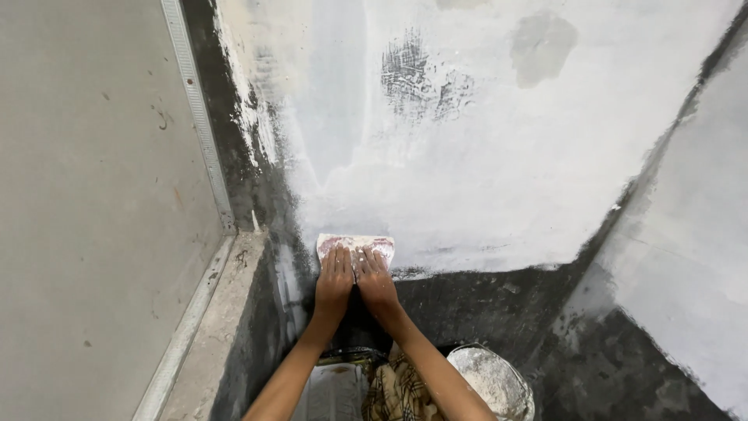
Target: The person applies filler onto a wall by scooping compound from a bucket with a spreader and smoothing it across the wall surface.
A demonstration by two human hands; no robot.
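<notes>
Left hand [333, 282] and right hand [375, 281]: side by side, touching, fingers extended flat and pressed on a wide putty-smeared trowel blade [355, 247]. Blade: held flat against the wall [483, 156], at the lower edge of the white plastered area, just above the dark bare band. Bucket [492, 382]: round, caked with white plaster, below the right forearm. Checked cloth [395, 390]: between the forearms. Grey panel [93, 195] with metal corner strip [199, 117]: left side.

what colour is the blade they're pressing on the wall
Reddish-pink, smeared with white plaster: the trowel blade, seen in the head view.
</notes>
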